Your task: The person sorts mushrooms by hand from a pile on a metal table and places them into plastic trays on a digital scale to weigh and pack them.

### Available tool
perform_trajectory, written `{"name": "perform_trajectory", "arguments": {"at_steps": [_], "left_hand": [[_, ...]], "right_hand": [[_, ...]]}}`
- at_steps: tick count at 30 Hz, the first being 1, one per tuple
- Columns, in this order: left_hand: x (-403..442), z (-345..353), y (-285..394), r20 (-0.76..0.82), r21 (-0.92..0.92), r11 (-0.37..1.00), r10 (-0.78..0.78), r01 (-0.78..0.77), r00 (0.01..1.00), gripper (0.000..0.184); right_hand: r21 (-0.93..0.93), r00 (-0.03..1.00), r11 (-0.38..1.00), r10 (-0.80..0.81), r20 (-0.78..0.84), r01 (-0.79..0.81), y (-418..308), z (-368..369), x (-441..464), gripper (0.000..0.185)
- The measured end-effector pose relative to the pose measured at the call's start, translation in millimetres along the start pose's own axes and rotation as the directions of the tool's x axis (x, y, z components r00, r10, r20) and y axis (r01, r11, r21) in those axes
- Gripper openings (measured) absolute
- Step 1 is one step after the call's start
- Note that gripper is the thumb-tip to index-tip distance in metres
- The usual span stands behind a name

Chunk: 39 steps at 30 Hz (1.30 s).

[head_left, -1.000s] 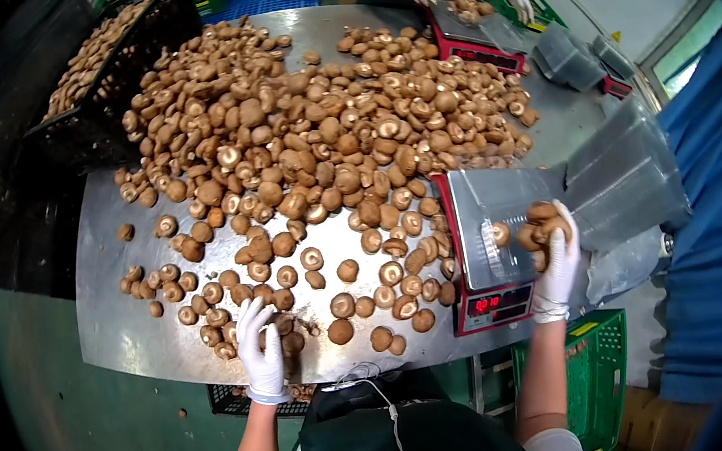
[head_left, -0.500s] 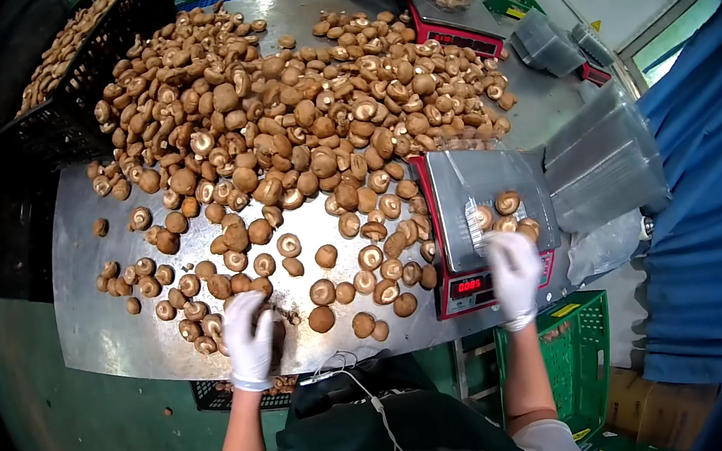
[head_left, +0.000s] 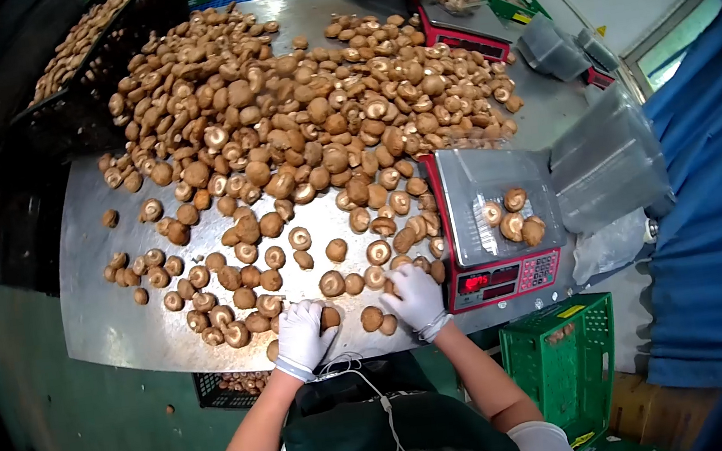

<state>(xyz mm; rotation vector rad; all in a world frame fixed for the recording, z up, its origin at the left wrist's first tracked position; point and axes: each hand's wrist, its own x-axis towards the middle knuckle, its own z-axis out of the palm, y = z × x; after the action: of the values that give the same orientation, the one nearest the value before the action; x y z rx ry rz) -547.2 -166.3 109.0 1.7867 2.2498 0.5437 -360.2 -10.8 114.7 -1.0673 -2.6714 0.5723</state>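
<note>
Low among mushrooms [head_left: 372,319], gloved hands [head_left: 303,335], scale [head_left: 505,279] alongside

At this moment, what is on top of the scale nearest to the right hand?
On the scale are four mushrooms, seemingly in a clear plastic tray. The mushrooms cover whatever is directly beneath them, and the tray's exact edges are unclear.

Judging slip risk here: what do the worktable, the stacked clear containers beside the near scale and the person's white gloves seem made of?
Worktable: probably stainless steel, smooth and fairly shiny, from its grey sheen and glare.
Stacked clear containers: likely thin plastic, glossy, being transparent and closely nested.
White gloves: perhaps thin rubber, matte, from their close fit; fabric isn't ruled out.
</note>
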Motion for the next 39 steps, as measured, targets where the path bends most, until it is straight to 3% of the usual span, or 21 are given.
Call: {"name": "perform_trajectory", "arguments": {"at_steps": [2, 5, 6, 8, 10, 12, 13, 14, 16, 18, 20, 24, 26, 27, 28, 30, 32, 33, 36, 38, 39], "left_hand": [[-12, -17, -3, 0.042, -0.092, 0.991, -0.095, 0.099, 0.995, 0.051], [-36, -39, -19, -0.044, -0.527, 0.832, -0.227, 0.171, 0.973, 0.053], [-48, -45, -26, 0.042, -0.730, 0.623, -0.371, 0.282, 0.928, 0.050], [-72, -54, -53, 0.182, -0.875, 0.307, -0.507, 0.374, 0.843, 0.045], [-105, -69, -81, 0.183, -0.924, 0.161, -0.611, 0.347, 0.770, 0.045], [-143, -64, -110, 0.000, -0.849, 0.377, -0.700, 0.370, 0.714, 0.049], [-159, -64, -118, -0.220, -0.406, 0.745, -0.642, 0.529, 0.735, 0.053], [-157, -74, -105, -0.376, 0.027, 0.773, -0.579, 0.633, 0.723, 0.054], [-149, -81, -92, -0.464, 0.149, 0.835, -0.414, 0.529, 0.783, 0.050], [-127, -76, -65, -0.402, -0.236, 0.866, -0.500, 0.441, 0.767, 0.026], [-108, -56, -46, -0.254, -0.343, 0.873, -0.442, 0.348, 0.860, 0.026], [-87, -15, -35, -0.155, -0.114, 0.963, -0.260, 0.244, 0.953, 0.041], [-94, -13, -39, -0.187, -0.234, 0.938, -0.300, 0.254, 0.935, 0.041], [-99, -16, -41, -0.206, -0.345, 0.906, -0.330, 0.247, 0.921, 0.040], [-109, -24, -44, -0.222, -0.394, 0.875, -0.389, 0.282, 0.894, 0.039], [-139, -36, -56, -0.239, -0.416, 0.825, -0.505, 0.382, 0.830, 0.040], [-165, -52, -70, -0.244, -0.181, 0.817, -0.577, 0.548, 0.779, 0.042], [-171, -56, -74, -0.334, -0.099, 0.814, -0.569, 0.573, 0.751, 0.041], [-162, -65, -78, -0.466, -0.025, 0.808, -0.531, 0.589, 0.708, 0.042], [-139, -60, -77, -0.392, -0.129, 0.867, -0.490, 0.481, 0.779, 0.044], [-124, -55, -73, -0.380, -0.117, 0.877, -0.473, 0.466, 0.795, 0.042]], "right_hand": [[0.104, 0.991, 0.994, -0.005, -0.132, 0.019, -4, -4, 0, 0.025], [0.469, 0.995, 0.881, 0.092, -0.033, -0.066, -19, 7, 2, 0.023], [0.597, 0.996, 0.799, 0.089, -0.004, -0.069, -35, 8, 6, 0.023], [0.399, 0.988, 0.904, -0.140, -0.063, 0.154, -57, 7, 18, 0.024], [0.379, 0.973, 0.896, -0.206, -0.108, 0.232, -72, 18, 23, 0.025], [0.403, 0.970, 0.884, -0.239, -0.047, 0.237, -90, 22, 31, 0.025], [0.421, 0.968, 0.878, -0.251, 0.003, 0.227, -100, 25, 36, 0.024], [0.422, 0.966, 0.877, -0.258, 0.010, 0.230, -109, 32, 40, 0.024], [0.371, 0.921, 0.853, -0.390, -0.014, 0.367, -129, 52, 55, 0.023], [0.209, 0.876, 0.872, -0.470, 0.111, 0.442, -146, 69, 63, 0.035], [0.042, 0.837, 0.858, -0.509, 0.201, 0.512, -152, 83, 66, 0.043], [0.274, 0.850, 0.857, -0.493, 0.187, 0.436, -129, 80, 63, 0.039], [0.451, 0.884, 0.856, -0.395, 0.250, 0.254, -112, 75, 60, 0.035], [0.598, 0.899, 0.794, -0.336, 0.279, 0.111, -102, 77, 61, 0.031], [0.802, 0.876, 0.583, -0.309, 0.370, -0.133, -91, 79, 63, 0.030], [0.808, 0.782, 0.031, -0.228, 0.580, -0.589, -92, 52, 72, 0.027], [0.820, 0.808, 0.135, -0.145, 0.572, -0.556, -103, 53, 84, 0.023], [0.807, 0.827, 0.393, -0.170, 0.536, -0.442, -110, 64, 91, 0.023], [0.527, 0.904, 0.825, -0.366, 0.220, 0.205, -168, 67, 98, 0.027], [0.040, 0.795, 0.807, -0.588, 0.150, 0.589, -184, 88, 101, 0.029], [0.004, 0.785, 0.804, -0.582, 0.212, 0.595, -185, 103, 100, 0.029]]}}
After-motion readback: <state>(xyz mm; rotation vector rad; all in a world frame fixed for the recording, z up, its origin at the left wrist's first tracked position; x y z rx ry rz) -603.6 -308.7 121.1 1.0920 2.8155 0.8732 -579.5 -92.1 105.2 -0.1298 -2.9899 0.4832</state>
